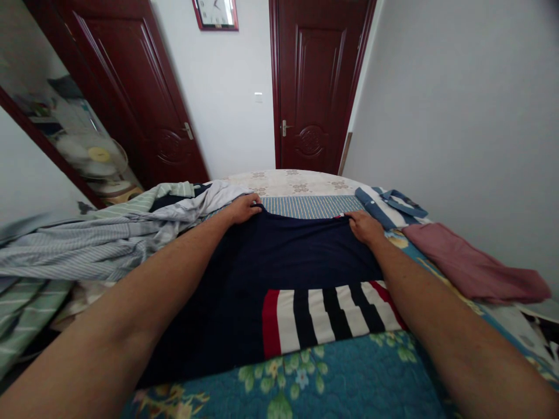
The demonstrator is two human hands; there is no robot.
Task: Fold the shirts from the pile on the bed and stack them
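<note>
A dark navy garment [279, 250] lies spread across the bed, with a red, white and black striped part [327, 314] toward me. Whether it is a shirt or a dress I cannot tell. My left hand [245, 208] pinches its far edge near the left corner. At the right end of that same edge, my right hand [364, 226] has its fingers closed on the cloth. The edge between both hands runs fairly straight, sagging slightly in the middle. My right forearm passes over the end of the stripes.
Rumpled grey striped clothes [109, 244] are heaped at the left. On the right lie a folded pink garment [471, 262] and a blue and white shirt [388, 206]. A floral teal quilt [349, 378] covers the bed. Two dark red doors [323, 87] stand beyond.
</note>
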